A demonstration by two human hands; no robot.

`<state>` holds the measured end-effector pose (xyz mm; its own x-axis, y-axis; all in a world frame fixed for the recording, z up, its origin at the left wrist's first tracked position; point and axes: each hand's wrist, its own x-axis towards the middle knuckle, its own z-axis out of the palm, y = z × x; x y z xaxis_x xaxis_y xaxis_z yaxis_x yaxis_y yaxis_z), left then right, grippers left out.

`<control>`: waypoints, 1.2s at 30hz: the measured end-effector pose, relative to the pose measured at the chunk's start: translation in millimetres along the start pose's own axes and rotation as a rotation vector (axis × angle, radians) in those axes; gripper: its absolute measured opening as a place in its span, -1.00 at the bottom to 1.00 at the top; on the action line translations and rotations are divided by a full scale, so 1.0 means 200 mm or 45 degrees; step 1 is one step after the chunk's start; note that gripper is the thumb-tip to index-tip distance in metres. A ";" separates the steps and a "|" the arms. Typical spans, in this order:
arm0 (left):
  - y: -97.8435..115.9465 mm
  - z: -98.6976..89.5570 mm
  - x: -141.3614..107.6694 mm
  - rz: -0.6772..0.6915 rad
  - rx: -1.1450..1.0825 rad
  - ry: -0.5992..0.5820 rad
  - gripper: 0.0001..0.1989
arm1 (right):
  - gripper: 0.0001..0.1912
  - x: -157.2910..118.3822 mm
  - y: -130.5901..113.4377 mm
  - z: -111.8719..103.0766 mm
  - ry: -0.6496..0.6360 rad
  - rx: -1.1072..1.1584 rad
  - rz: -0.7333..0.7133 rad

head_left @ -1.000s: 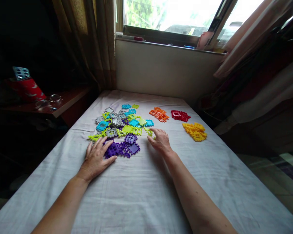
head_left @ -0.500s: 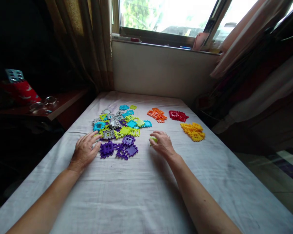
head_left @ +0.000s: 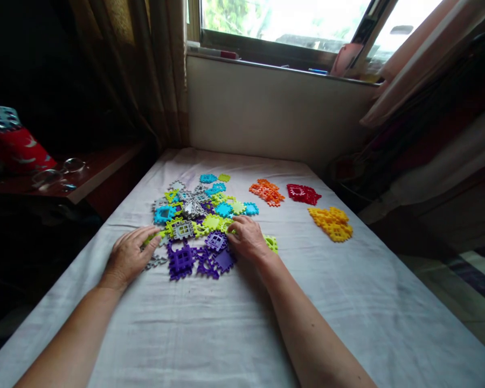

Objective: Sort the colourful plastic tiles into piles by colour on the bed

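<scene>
"What is shown left of centre?"

"The left hand (head_left: 126, 257), with a green piece (head_left: 156, 236) framed by its thumb and fingers; whether it is gripped cannot be told."

"And at the centre?"

"Purple pieces (head_left: 181, 260) are bunched along the near edge of a mixed heap (head_left: 194, 209), where grey, blue and green seem left to be separated. Its right edge is covered by the right hand (head_left: 247, 237), whose grip is hidden."

"What seems done?"

"Right of centre, the orange pile (head_left: 267, 192), red pile (head_left: 303, 194) and yellow pile (head_left: 331, 223) are already set apart by colour."
</scene>
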<state>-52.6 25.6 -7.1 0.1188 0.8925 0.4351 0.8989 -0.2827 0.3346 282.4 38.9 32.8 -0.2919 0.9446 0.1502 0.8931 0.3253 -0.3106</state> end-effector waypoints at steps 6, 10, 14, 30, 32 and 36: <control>0.02 -0.01 -0.01 0.054 0.035 0.019 -0.47 | -0.83 -0.04 0.08 -0.17 -0.093 0.061 0.026; 0.10 0.00 -0.04 0.109 0.163 -0.064 -0.44 | -0.75 -0.07 0.22 -0.31 -0.087 0.131 0.245; 0.19 0.02 -0.06 0.190 0.185 -0.204 -0.43 | -0.71 -0.12 0.35 -0.38 -0.018 0.332 0.438; 0.29 -0.04 -0.07 0.336 -0.182 -0.305 -0.55 | -0.72 -0.10 0.30 -0.32 0.040 0.030 0.505; 0.29 -0.05 -0.06 0.345 -0.204 -0.250 -0.57 | -0.72 -0.06 0.20 -0.26 0.124 0.056 0.350; 0.26 -0.06 -0.05 0.272 -0.145 -0.037 -0.61 | -0.69 0.02 -0.01 -0.11 0.112 0.105 -0.015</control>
<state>-12.6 -2.6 14.7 0.3145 0.8175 0.4825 0.7989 -0.5025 0.3306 287.6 41.4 53.9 -0.2678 0.9344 0.2351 0.8577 0.3423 -0.3837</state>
